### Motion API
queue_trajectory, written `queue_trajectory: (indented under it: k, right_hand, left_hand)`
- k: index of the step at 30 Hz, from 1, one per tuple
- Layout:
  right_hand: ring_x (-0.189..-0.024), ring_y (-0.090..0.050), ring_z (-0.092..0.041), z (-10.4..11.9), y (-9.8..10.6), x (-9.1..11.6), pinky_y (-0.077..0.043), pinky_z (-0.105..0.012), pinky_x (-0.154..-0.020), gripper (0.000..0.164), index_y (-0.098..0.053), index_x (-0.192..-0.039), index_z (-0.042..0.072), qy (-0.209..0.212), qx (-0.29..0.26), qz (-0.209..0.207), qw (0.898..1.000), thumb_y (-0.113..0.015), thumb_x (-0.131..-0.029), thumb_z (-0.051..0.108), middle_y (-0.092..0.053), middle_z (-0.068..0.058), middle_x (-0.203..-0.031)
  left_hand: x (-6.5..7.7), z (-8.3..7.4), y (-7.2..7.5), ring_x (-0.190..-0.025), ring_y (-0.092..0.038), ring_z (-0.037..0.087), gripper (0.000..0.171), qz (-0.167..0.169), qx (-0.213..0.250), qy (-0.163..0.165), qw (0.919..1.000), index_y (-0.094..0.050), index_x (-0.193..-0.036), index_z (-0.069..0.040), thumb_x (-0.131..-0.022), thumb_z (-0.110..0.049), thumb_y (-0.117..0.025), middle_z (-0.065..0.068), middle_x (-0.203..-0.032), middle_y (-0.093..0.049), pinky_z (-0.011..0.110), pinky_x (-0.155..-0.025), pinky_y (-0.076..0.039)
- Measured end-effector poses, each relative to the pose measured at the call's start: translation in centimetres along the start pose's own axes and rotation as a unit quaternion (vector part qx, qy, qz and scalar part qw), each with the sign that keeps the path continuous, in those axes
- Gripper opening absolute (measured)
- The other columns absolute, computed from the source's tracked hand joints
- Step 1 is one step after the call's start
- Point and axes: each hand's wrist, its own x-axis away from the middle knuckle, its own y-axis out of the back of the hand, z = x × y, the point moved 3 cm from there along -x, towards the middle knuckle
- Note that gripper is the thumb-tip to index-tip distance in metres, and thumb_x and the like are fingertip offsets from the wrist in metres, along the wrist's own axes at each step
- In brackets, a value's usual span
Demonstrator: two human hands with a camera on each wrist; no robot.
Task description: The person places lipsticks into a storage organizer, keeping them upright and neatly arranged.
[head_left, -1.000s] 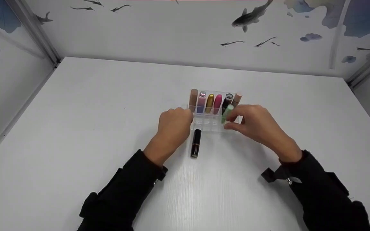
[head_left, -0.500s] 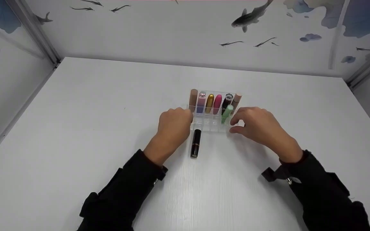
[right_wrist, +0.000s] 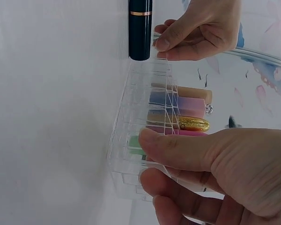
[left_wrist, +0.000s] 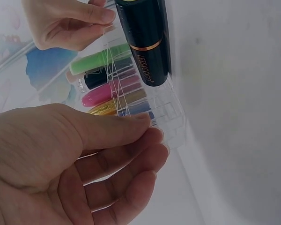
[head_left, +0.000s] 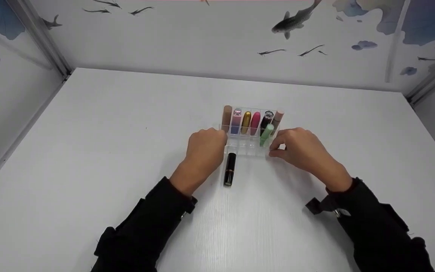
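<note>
A clear stepped lipstick organizer [head_left: 246, 143] stands on the white table between both hands. Its back row holds several upright lipsticks: brown [head_left: 227, 118], pink-blue [head_left: 236, 122], gold [head_left: 246, 122], magenta [head_left: 255, 122], black with a patterned top, and pale pink-brown. A green lipstick [head_left: 267, 133] leans in the row before them, at the right. My left hand [head_left: 207, 148] pinches the organizer's left edge, thumb against fingers. At its right edge, my right hand [head_left: 301, 148] pinches the clear wall between thumb and index finger. A black lipstick [head_left: 230, 169] with a gold band lies in front.
The white table [head_left: 108, 151] reaches to a back wall [head_left: 202, 41] printed with fish and blue leaves. A grey metal frame post [head_left: 42, 37] runs along the left corner. More front slots of the organizer show their clear walls.
My right hand has let go of the green lipstick, which stays in its slot. That hand has shifted slightly right and its fingers have closed at the organizer's edge. The left hand stays put.
</note>
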Motion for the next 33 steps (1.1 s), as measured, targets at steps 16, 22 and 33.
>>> queue_trajectory:
  k: [16,22,33]
  right_hand:
    - [-0.087,-0.077,-0.032,0.0,0.1,0.0,-0.054,-0.042,-0.073,0.004,-0.092,-0.095,0.004,-0.002,0.007,-0.001,1.000,-0.095,-0.093,0.003,-0.089,-0.014,-0.102]
    - [-0.087,-0.076,-0.031,0.0,0.1,-0.1,-0.052,-0.040,-0.073,0.004,-0.092,-0.097,0.003,-0.010,0.001,0.006,1.000,-0.095,-0.093,0.003,-0.090,-0.015,-0.102]
    - [-0.085,-0.076,-0.031,0.0,0.2,-0.1,-0.051,-0.038,-0.074,0.006,-0.092,-0.097,0.002,-0.013,-0.011,0.004,1.000,-0.096,-0.093,0.002,-0.090,-0.015,-0.100]
  left_hand:
    - [-2.1,2.1,-4.4,-0.072,-0.072,0.014,0.012,0.010,-0.034,-0.027,0.9990,-0.089,-0.111,-0.012,-0.108,-0.014,-0.078,0.007,-0.092,-0.085,0.037,-0.063,-0.063]
    - [-0.6,0.6,-0.7,-0.071,-0.067,0.020,0.029,0.031,0.010,-0.005,0.9995,-0.085,-0.122,-0.005,-0.111,-0.032,-0.081,0.012,-0.091,-0.085,0.041,-0.063,-0.060]
    - [0.7,-1.6,0.4,-0.061,-0.049,0.014,0.052,0.059,0.042,-0.017,0.9972,-0.075,-0.082,-0.014,-0.109,-0.058,-0.079,-0.005,-0.061,-0.046,0.031,-0.054,-0.035]
